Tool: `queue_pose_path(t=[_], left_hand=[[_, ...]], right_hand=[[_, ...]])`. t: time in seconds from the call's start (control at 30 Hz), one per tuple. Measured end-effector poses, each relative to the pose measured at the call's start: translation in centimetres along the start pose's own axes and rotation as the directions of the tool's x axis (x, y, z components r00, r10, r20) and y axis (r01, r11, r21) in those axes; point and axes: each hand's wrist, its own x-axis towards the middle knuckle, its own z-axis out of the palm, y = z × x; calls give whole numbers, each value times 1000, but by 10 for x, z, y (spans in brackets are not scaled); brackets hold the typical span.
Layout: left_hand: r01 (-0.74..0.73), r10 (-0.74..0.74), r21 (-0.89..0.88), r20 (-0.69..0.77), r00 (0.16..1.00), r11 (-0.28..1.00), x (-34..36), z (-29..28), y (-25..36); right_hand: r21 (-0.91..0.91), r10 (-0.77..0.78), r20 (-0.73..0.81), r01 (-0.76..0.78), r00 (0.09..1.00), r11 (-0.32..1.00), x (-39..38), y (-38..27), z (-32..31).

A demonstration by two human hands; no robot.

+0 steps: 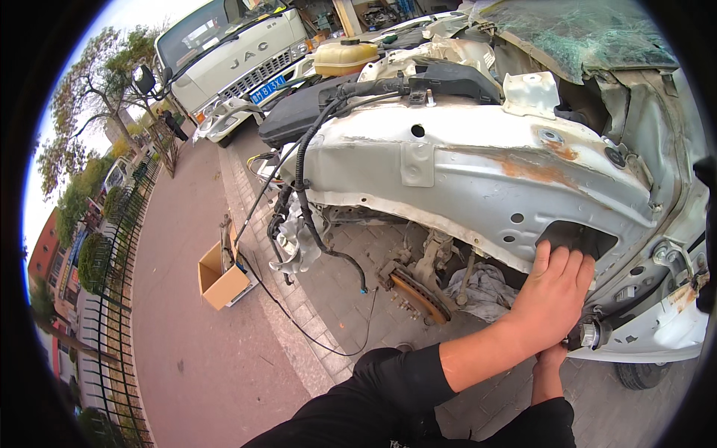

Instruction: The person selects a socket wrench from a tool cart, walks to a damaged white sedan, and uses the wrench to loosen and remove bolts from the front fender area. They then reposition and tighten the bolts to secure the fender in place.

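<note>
My left hand (556,295) reaches across the silver inner fender panel (455,179) of a stripped car. Its fingers curl over the lower edge of a dark four-sided opening (582,237) in the metal, the tips partly out of sight inside. Below it, my right hand (551,358) is mostly hidden behind the left wrist. It is close to a black and silver round piece (590,334) by the panel's lower rear end. Whether the right hand grips that piece cannot be seen. Rust marks the panel above the opening.
A brake disc (420,297) and a crumpled cloth (484,291) are under the panel. Black wiring (302,179) hangs at the car's front. An open cardboard box (222,280) sits on the pavement. Shattered windscreen glass (582,33) lies at top right; a white truck (231,56) stands beyond.
</note>
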Motion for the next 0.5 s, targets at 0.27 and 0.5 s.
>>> queue_pose_path(t=[0.27, 0.5], left_hand=[[-36, 33, 134, 31, 999, 990, -5, 6, -2], [-56, 52, 126, 37, 998, 990, -6, 7, -2]], right_hand=[[384, 34, 294, -150, 955, 911, -27, -34, 20], [430, -273, 885, -436, 378, 791, 2, -3, -27]])
